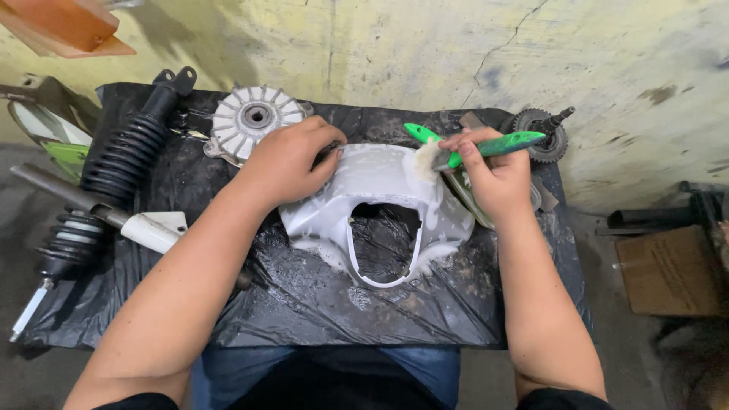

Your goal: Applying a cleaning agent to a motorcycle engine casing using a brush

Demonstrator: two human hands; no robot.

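A white plastic motorcycle cover (380,190) with a large opening lies on black plastic sheeting (304,304), wet with soapy foam. My left hand (288,159) presses down on the cover's upper left part and holds it. A green-handled brush (493,146) is gripped in my right hand (493,175), and its foamy bristles touch the cover's upper right edge. A second green handle (418,133) sticks out just behind the brush.
A black shock absorber (125,152) and a fork tube (68,197) lie at the left. A finned white hub (254,118) sits at the back, a sprocket (543,129) at the back right. A cardboard box (668,269) stands on the floor right.
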